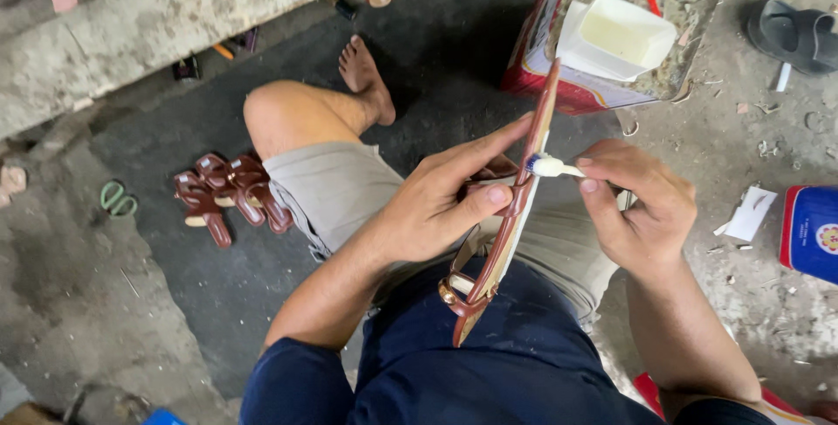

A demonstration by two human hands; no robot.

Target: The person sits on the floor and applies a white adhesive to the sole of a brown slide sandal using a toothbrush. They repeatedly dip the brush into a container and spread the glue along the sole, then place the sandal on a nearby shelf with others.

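Head view, looking down on a brown sandal (511,215), held on edge over the lap. Gripped from the sandal's left by the left hand (445,202), with thumb pressed on the sole, fingers curled round the straps and first finger stretched up along the edge. Touching the sandal's edge near the top with a small brush (554,166), pinched tight between thumb and fingers of the right hand (642,215), just right of the sandal. Looks like pale glue on the bristles. Past the sandal's tip, a white tub (620,34) of yellowish glue, sitting on a red and white tin (537,58). Well left of the sandal, on the floor, a heap of more brown sandals (229,194) and green scissors (118,200). Probably not far along with this sandal: brush only at the top of the edge, no wet glue plain to see lower down, so most of the edge likely left to do. Cannot tell about the hidden side. Cannot tell either whether the heap is done or waiting.
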